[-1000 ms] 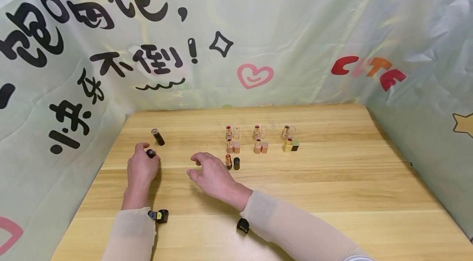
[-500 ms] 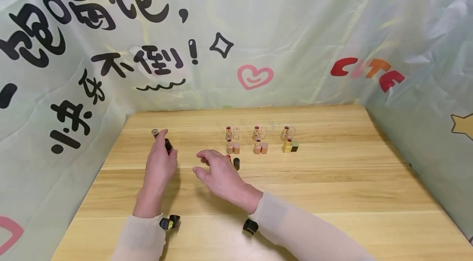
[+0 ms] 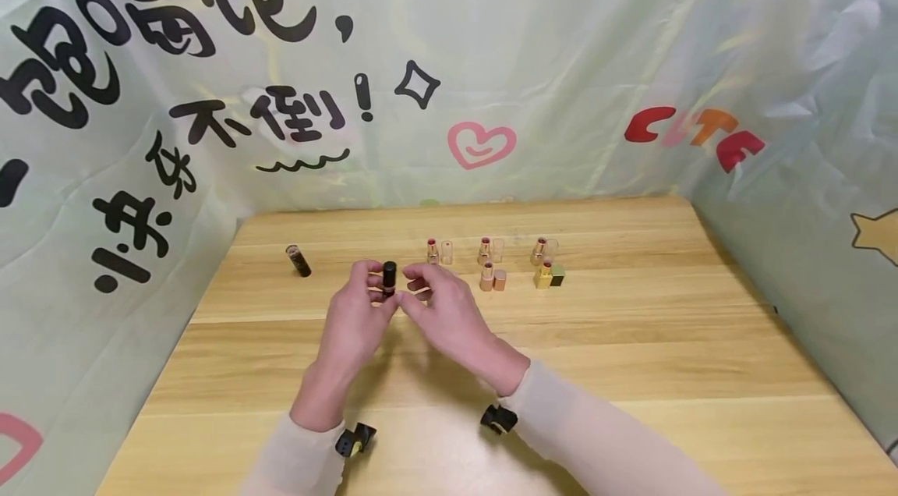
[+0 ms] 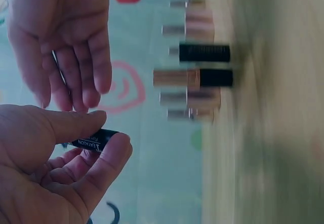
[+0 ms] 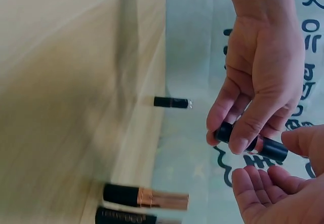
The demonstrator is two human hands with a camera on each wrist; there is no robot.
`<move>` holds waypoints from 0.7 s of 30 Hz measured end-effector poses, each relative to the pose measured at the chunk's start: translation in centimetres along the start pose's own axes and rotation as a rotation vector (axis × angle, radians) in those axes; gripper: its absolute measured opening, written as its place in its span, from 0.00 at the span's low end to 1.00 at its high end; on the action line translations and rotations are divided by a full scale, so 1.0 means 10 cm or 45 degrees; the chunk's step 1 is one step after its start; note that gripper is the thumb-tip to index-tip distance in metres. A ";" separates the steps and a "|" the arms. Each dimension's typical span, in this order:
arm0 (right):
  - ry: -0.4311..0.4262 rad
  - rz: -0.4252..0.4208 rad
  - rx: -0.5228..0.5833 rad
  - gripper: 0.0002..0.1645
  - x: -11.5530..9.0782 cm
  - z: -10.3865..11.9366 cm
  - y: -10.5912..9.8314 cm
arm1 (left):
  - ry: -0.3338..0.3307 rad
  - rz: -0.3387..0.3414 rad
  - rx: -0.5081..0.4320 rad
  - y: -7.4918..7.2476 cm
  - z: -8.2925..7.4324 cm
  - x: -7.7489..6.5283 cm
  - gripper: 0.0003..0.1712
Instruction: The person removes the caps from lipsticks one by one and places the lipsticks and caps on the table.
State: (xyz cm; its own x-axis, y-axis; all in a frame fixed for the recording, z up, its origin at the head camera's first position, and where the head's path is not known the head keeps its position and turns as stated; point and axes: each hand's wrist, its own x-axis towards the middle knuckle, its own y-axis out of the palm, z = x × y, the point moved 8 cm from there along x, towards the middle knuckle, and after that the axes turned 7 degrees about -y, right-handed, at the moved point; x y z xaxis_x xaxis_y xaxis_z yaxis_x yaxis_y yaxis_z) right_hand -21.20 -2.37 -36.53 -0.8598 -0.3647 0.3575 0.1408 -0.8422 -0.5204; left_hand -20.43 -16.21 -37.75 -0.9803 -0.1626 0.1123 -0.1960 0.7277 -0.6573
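Observation:
My left hand point(image 3: 354, 324) pinches a capped black lipstick point(image 3: 389, 278) between thumb and fingers, upright above the table. White lettering shows on its black part point(image 4: 95, 141) in the left wrist view. A reddish band point(image 5: 258, 144) rings its middle. Beside it my right hand point(image 3: 456, 320) is raised, thumb and fingers spread apart close to the lipstick's upper end. In the right wrist view the right-hand fingers point(image 5: 253, 188) lie just under that end. In the head view my right hand hides an uncapped black-based lipstick point(image 4: 215, 77) and its black cap point(image 4: 205, 52), both standing on the table.
Another black lipstick point(image 3: 298, 260) stands at the table's left. Uncapped lipsticks point(image 3: 485, 251) stand in rows behind and right of my hands, with caps beside them, among them a gold lipstick point(image 3: 543, 275) with a dark square cap point(image 3: 557, 276). A printed cloth point(image 3: 561, 51) encloses the table point(image 3: 631, 371).
My left hand has carried the black lipstick from the table's left side to the middle, turning it upright. My right hand has shifted slightly right and away from me, and the two hands now meet.

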 end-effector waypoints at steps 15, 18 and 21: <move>0.161 -0.062 0.098 0.10 -0.18 -0.38 -0.45 | 0.123 0.230 -0.085 0.55 -0.39 -0.24 0.22; 0.183 -0.047 0.106 0.09 -0.25 -0.47 -0.53 | 0.049 0.330 -0.214 0.68 -0.37 -0.27 0.19; 0.182 -0.023 0.125 0.09 -0.30 -0.53 -0.59 | 0.012 0.399 -0.283 0.81 -0.36 -0.29 0.17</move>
State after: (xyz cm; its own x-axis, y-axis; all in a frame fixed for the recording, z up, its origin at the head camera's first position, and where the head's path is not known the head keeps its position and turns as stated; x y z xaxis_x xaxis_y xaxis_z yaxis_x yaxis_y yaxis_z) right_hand -22.06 5.78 -38.63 -0.9226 -0.2951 0.2484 0.1661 -0.8852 -0.4345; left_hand -19.25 -7.40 -40.69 -0.9935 0.0962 -0.0612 0.1138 0.8680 -0.4833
